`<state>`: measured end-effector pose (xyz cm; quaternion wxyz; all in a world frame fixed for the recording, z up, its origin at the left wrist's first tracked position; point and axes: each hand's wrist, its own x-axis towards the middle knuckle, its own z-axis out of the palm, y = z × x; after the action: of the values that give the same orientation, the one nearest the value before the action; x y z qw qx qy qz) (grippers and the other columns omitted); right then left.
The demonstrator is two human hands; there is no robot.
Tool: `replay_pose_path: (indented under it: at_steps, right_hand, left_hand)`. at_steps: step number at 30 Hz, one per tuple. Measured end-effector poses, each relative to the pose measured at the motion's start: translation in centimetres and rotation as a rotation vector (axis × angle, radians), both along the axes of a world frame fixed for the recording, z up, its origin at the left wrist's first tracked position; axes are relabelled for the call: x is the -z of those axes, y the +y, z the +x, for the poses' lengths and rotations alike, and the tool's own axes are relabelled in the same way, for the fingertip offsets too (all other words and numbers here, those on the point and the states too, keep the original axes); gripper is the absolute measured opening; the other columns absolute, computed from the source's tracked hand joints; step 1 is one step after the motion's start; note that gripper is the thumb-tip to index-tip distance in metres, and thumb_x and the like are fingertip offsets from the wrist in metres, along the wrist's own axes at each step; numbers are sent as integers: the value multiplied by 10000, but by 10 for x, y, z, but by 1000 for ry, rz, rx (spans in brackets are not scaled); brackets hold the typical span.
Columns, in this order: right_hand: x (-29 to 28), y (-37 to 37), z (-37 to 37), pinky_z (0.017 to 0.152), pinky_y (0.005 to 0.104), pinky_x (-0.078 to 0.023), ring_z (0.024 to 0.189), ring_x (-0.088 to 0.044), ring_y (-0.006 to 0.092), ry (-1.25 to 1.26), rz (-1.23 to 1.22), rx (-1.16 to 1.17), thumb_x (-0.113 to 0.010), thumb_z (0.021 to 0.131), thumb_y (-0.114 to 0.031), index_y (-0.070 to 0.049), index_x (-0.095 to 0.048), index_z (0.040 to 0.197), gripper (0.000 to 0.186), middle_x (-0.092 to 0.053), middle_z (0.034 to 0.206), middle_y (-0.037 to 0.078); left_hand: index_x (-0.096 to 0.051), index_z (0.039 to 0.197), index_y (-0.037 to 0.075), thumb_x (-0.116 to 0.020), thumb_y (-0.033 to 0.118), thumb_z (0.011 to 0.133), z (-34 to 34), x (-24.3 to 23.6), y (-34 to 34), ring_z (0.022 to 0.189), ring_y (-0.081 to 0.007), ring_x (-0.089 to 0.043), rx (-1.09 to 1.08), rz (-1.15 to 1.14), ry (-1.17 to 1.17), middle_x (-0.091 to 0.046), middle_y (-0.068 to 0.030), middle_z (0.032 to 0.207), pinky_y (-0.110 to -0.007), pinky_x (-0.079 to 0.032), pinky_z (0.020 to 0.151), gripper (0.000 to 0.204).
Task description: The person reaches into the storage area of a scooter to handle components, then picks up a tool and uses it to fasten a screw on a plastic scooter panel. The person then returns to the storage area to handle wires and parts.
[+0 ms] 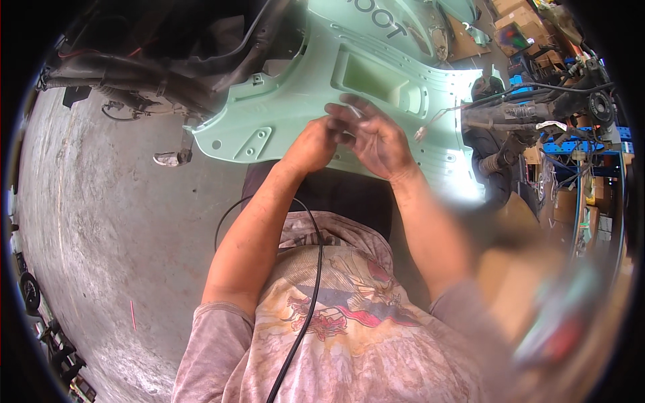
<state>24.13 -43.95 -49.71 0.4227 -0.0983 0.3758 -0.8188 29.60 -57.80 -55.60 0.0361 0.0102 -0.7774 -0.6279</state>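
Both my hands meet above a large mint-green scooter body panel [302, 101]. My left hand [312, 144] is closed, its fingertips bent in against the fingers of the other hand; what they hold, if anything, is hidden. My right hand [381, 142] is turned palm up with its dark-smudged fingers curled. At its fingertips shows a small pale, shiny sliver [355, 111], too small to name. Beyond the hands the panel has a rectangular recess [376, 80]. To the right of them, a thin wire with a small pale connector [421, 133] lies over the panel.
Dark scooter frame parts [148, 77] stand at the upper left, and a fork-like assembly [510, 117] at the right. A black cable [310, 295] hangs in front of my shirt. Cardboard boxes [527, 27] and blue shelving [581, 148] are at the right. Grey concrete floor [114, 215] spreads left.
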Motion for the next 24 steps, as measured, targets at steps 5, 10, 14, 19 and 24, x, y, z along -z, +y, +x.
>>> replay_pose_path:
  at_steps: [5, 10, 14, 19, 24]
  right_hand:
    - [-5, 25, -31, 836, 322, -492, 972, -609, 200, 310, 165, -309, -510, 978, -253, 21, -475, 1308, 430, -616, 1168, 146]
    - [-15, 24, -38, 725, 283, -498, 821, -621, 158, 681, 465, -283, -630, 915, -259, 11, -581, 1110, 337, -678, 942, 78]
    - [-29, 12, -23, 613, 289, -490, 637, -607, 174, 1057, 808, -112, -680, 867, -323, 21, -590, 896, 357, -668, 736, 113]
    - [-33, -14, -5, 630, 404, -481, 679, -627, 341, 1314, 1055, 175, -615, 899, -323, 33, -556, 840, 365, -619, 703, 203]
    - [-58, -19, -18, 651, 468, -462, 713, -589, 432, 1402, 1170, -108, -555, 924, -362, 4, -563, 842, 375, -611, 741, 230]
  left_hand:
    - [-576, 1045, -31, -460, 1, 891, 2, -9, -1, 872, -393, -613, 52, -67, 78, -639, -228, 921, -413, -473, 773, 195]
    - [-572, 1014, -44, -482, 69, 914, 0, -9, -3, 871, -433, -588, 145, -156, 190, -631, -247, 917, -455, -465, 765, 175]
    - [-574, 1040, -38, -459, 70, 902, 3, -7, 0, 930, -443, -575, 104, -221, 218, -632, -250, 969, -464, -459, 802, 209]
    - [-575, 1087, -21, -434, 73, 894, -2, -2, 0, 989, -433, -568, 115, -223, 194, -628, -246, 1031, -463, -455, 848, 257]
    - [-560, 1130, -18, -489, 224, 957, 7, -3, -13, 904, -368, -613, -25, -111, 7, -641, -241, 960, -409, -469, 810, 306]
